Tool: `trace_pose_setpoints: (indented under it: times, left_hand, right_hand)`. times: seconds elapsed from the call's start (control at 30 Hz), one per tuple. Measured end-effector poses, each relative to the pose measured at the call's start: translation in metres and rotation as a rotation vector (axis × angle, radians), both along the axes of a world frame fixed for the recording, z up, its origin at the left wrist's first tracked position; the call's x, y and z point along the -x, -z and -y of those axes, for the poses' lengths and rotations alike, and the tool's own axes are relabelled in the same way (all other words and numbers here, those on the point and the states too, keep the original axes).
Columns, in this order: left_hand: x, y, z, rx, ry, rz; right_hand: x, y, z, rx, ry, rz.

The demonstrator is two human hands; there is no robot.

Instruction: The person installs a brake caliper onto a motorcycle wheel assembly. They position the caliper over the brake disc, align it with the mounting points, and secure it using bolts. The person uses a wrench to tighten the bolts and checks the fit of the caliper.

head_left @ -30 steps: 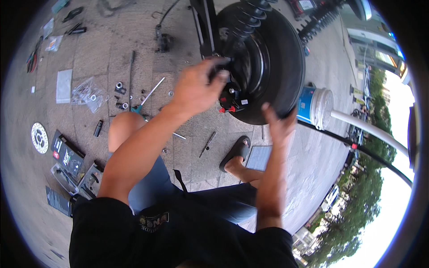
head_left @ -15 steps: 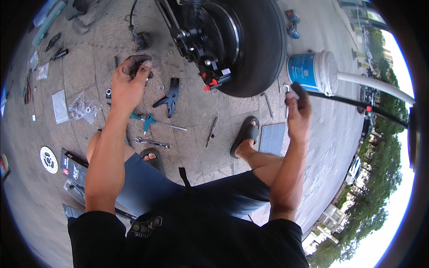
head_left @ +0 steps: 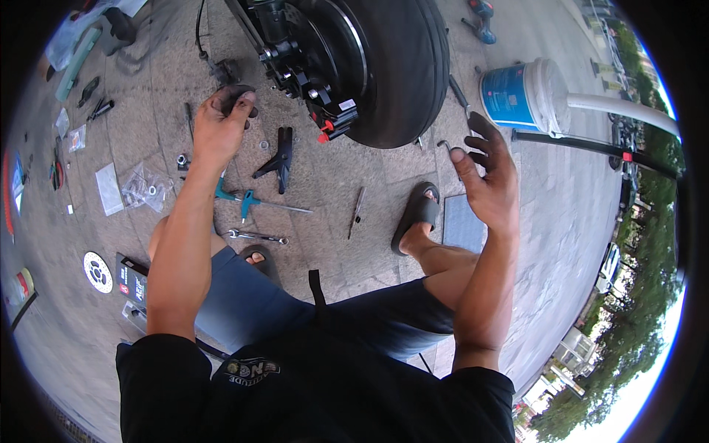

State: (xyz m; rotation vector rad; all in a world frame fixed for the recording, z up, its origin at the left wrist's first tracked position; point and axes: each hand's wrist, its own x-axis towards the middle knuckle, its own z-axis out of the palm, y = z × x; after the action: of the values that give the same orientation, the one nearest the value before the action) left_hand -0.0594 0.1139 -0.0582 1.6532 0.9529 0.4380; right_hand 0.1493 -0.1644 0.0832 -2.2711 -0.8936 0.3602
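My left hand (head_left: 223, 124) is closed, fingertips pinched together above the paving, left of the wheel's brake parts. Whatever it may grip is hidden by the fingers. To the right of the wheel, my right hand (head_left: 489, 176) is open, with fingers spread and nothing visible in it. Close to its thumb lies a bent hex key (head_left: 444, 145), partly covered by the hand. Between the hands stands a black-tyred wheel (head_left: 413, 77) with a brake caliper (head_left: 336, 122) bearing red parts. A black forked part (head_left: 279, 161) lies below my left hand.
Teal-handled hex drivers (head_left: 249, 201), a wrench (head_left: 257, 237) and a thin pen-like tool (head_left: 357, 213) lie before my feet. A brake disc (head_left: 97, 272) and plastic bags (head_left: 146, 186) are at left. A blue-and-white bucket (head_left: 526, 97) and a cordless drill (head_left: 483, 22) stand or lie at right.
My right hand has opened; the small metal piece seen in it before no longer shows there. The left hand stays pinched. The whole view has shifted slightly.
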Motion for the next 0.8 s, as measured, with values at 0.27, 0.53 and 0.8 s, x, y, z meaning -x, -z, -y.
trace_pose_setpoints:
  times: [0.27,0.53,0.8]
  left_hand:
    - [0.0,0.019,-0.006,0.139,-0.036,0.074]
    - [0.014,0.015,-0.012,0.153,-0.081,-0.003]
    - [0.044,-0.001,-0.011,0.138,-0.1,0.041]
  right_hand:
    - [0.002,0.04,-0.022,0.368,-0.047,0.046]
    - [0.015,0.094,-0.041,-0.139,0.051,0.405]
    - [-0.034,-0.074,-0.267,0.007,-0.202,0.442]
